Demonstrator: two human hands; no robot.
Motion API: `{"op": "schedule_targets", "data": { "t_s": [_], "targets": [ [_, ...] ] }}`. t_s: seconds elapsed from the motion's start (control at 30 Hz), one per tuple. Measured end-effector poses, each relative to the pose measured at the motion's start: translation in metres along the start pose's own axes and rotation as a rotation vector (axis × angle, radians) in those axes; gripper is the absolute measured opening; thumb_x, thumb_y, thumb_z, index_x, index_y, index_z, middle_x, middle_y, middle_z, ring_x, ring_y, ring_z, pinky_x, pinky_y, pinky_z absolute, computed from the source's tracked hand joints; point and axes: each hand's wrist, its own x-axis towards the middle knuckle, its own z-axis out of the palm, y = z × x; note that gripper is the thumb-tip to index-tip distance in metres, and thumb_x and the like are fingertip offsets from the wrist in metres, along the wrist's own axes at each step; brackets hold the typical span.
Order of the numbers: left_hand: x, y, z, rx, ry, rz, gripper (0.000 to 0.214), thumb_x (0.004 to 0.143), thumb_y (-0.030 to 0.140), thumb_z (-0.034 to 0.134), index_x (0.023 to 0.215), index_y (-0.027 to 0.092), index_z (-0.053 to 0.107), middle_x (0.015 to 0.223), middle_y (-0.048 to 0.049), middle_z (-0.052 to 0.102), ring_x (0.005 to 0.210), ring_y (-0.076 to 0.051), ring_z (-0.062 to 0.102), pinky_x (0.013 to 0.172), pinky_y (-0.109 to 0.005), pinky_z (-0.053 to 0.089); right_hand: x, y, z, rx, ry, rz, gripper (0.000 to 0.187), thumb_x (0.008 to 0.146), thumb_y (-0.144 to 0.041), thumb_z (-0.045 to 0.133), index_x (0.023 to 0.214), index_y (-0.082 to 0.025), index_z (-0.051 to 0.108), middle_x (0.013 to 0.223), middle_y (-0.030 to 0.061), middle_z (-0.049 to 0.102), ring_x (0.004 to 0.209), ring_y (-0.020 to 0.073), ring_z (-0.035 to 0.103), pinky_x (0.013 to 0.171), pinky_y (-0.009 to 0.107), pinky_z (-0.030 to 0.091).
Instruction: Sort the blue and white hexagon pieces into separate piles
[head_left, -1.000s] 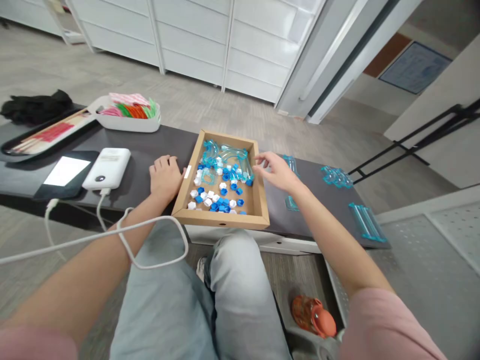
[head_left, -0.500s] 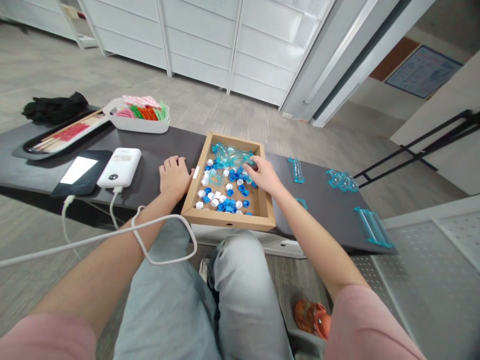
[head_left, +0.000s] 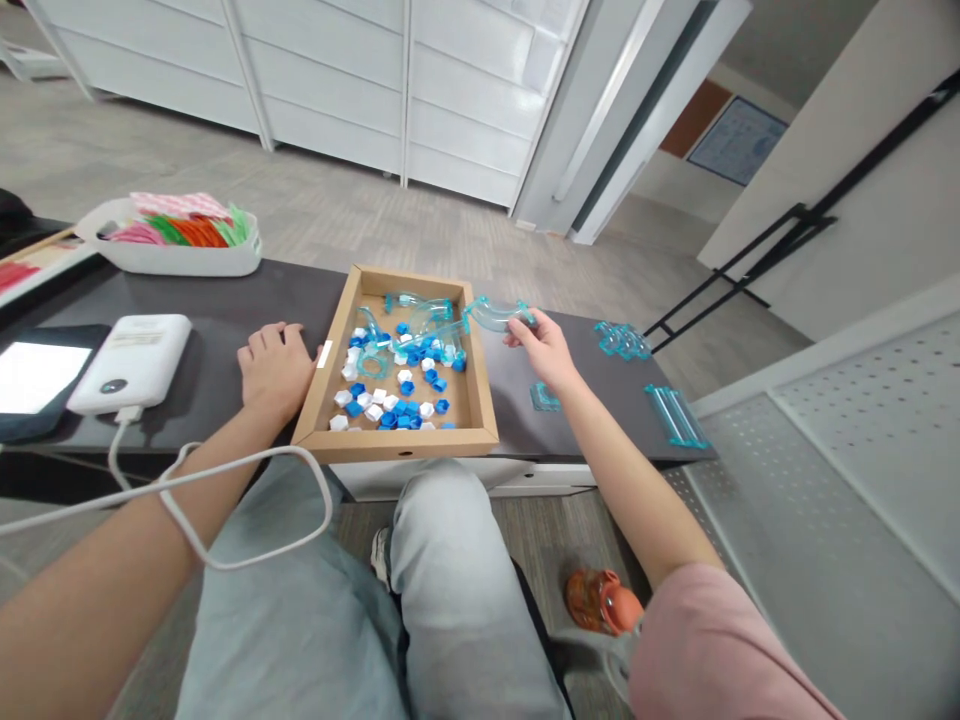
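My right hand [head_left: 541, 345] pinches a curved clear-teal plastic track piece [head_left: 495, 316] just past the right wall of a shallow cardboard box [head_left: 486, 405]. Other clear-teal pieces [head_left: 420, 303] lie toward the far end inside the box. Blue and white hexagonal pieces [head_left: 405, 410] are scattered over its bottom. My left hand [head_left: 276, 368] rests on the dark table against the box's left side, fingers spread, holding nothing. A small flat teal piece [head_left: 545, 397] lies on the table below my right hand.
Straight teal tubes [head_left: 676, 416] and a wavy teal cluster [head_left: 622, 340] lie at the table's right end. Left stand a white power bank [head_left: 135, 362] with a looping cable [head_left: 247, 465], a phone [head_left: 37, 385], and a white basket [head_left: 187, 262] of coloured sticks. An orange bottle [head_left: 600, 600] is below.
My right hand has come up out of the box and rightward, now holding a curved teal piece. My left hand stays beside the box. The view has turned to the right.
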Motion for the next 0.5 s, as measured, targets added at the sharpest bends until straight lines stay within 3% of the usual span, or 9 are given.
{"op": "schedule_targets", "data": {
  "t_s": [0.27,0.5],
  "targets": [
    [-0.002,0.003,-0.003,0.012,-0.013,-0.001,0.069,0.117,0.033,0.026,0.169,-0.002,0.052,0.171,-0.0388,0.050,0.158,-0.048,0.047,0.128,-0.060,0.039,-0.022,-0.004,-0.007,0.078,-0.067,0.014,0.068,0.082,-0.094,0.089,0.093,-0.029,0.073,0.081,-0.0015,0.072,0.075,0.0195,0.069,0.083,0.038,0.065],
    [-0.002,0.002,-0.003,0.027,-0.005,0.005,0.067,0.116,0.033,0.027,0.169,-0.001,0.051,0.170,-0.0376,0.050,0.155,-0.046,0.047,0.126,-0.059,0.040,-0.049,-0.015,-0.021,0.035,-0.094,-0.041,0.056,0.093,-0.086,0.087,0.099,-0.031,0.080,0.085,0.0010,0.074,0.078,0.0218,0.070,0.085,0.041,0.066]
  ]
}}
